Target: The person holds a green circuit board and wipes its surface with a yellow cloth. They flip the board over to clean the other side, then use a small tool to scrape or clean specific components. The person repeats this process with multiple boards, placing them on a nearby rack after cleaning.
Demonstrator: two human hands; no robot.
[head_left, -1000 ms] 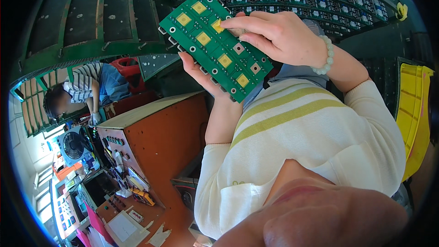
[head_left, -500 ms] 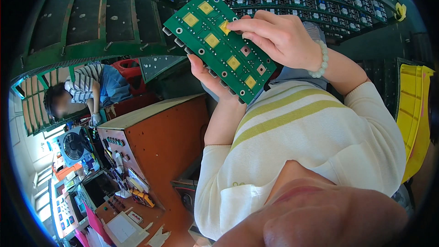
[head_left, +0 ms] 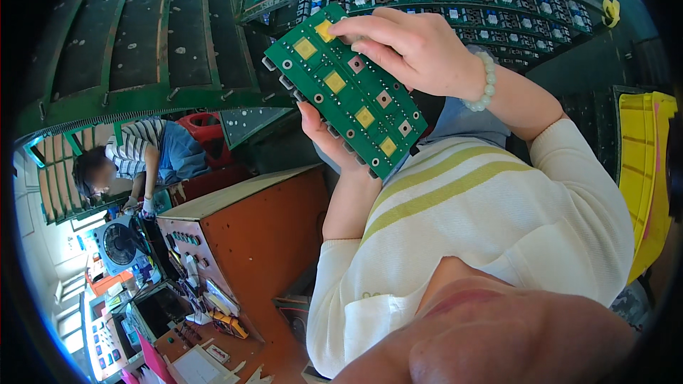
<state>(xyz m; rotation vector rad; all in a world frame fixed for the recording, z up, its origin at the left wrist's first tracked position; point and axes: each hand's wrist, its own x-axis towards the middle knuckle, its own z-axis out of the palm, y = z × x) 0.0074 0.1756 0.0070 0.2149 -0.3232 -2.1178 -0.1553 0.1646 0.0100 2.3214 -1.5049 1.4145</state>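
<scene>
Busy workshop here: green racks [head_left: 142, 35] are seen overhead and an orange cabinet [head_left: 263, 235] sits below. A green circuit board [head_left: 346, 89] is held up, tilted, cradled underneath by the left hand [head_left: 329, 144]. Its top edge is pinched by the right hand [head_left: 413, 50], fingers curled tight.

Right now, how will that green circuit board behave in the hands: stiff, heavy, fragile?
Probably stiff: the green circuit board stays flat though the left hand and right hand support only parts of it. Likely light. Its yellow square parts look knockable.
</scene>
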